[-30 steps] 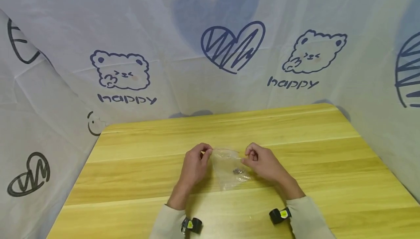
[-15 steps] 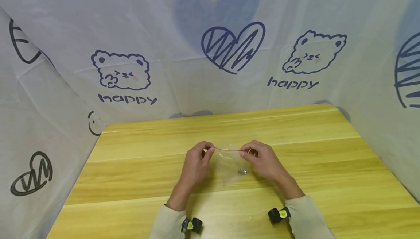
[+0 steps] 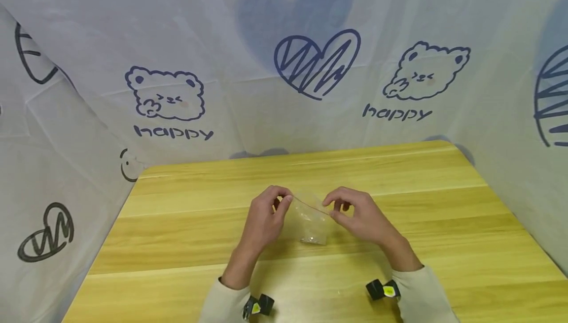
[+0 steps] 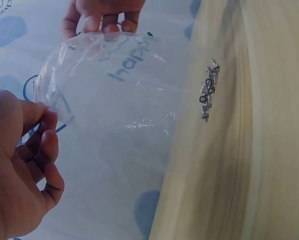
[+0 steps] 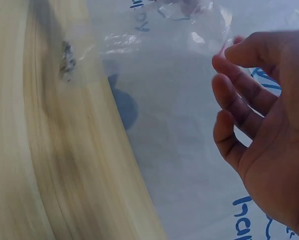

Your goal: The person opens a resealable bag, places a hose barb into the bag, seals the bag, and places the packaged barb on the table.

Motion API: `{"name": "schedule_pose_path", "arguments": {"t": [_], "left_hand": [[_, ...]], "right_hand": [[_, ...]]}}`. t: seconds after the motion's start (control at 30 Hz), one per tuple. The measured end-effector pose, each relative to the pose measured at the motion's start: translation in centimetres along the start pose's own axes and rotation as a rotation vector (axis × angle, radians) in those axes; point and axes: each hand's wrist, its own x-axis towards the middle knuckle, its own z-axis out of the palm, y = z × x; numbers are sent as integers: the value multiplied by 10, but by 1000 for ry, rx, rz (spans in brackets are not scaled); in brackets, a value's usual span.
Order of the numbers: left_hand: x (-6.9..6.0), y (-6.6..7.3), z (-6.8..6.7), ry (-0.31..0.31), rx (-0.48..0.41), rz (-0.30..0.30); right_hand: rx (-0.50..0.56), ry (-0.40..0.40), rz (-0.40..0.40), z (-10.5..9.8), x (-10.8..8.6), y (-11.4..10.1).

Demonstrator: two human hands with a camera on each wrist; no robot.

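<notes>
A clear plastic zip bag (image 3: 310,222) with a thin red line along its top hangs between both hands over the table. Small shiny metal screws (image 4: 208,92) lie gathered at its bottom. My left hand (image 3: 266,214) pinches one top corner between thumb and forefinger. At the opposite, slightly lower corner, my right hand (image 3: 357,214) holds the red-lined edge at the thumb tip, its other fingers loosely bent. The right wrist view shows that thumb and forefinger close together at the bag's edge (image 5: 224,45).
The wood-grain table (image 3: 186,234) extends around both hands. White cloth (image 3: 239,111) printed with hearts, bears and lettering hangs behind it and at both sides. A black wrist camera (image 3: 259,305) sits by the left sleeve, another camera (image 3: 382,289) by the right.
The bag has risen and swung more upright, with its screws sliding to the bottom. Both hands moved slightly up. The right forefinger has lifted from the thumb since half a second ago, slanting the top edge.
</notes>
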Motion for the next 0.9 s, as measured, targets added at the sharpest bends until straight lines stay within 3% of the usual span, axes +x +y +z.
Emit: {"name": "schedule_pose_path", "arguments": {"t": [0.17,0.33,0.57,0.7,0.9], "left_hand": [[0,3,-3,25,-5,2],[-1,3,-4,26,11,36],[-1,5,-9,-12,80,97],[0,7,-13,-31,83,129],[-2,12,-18,-53,69,137]], "right_hand": [[-13,-30,-60,4,0,-1],[-90,-9,-51,6,1,-5],[-142,-51,-10,-3,1,-15],[-129,32,-70,-13,-1,-22],[-38,260,-197,-17,3,-29]]}}
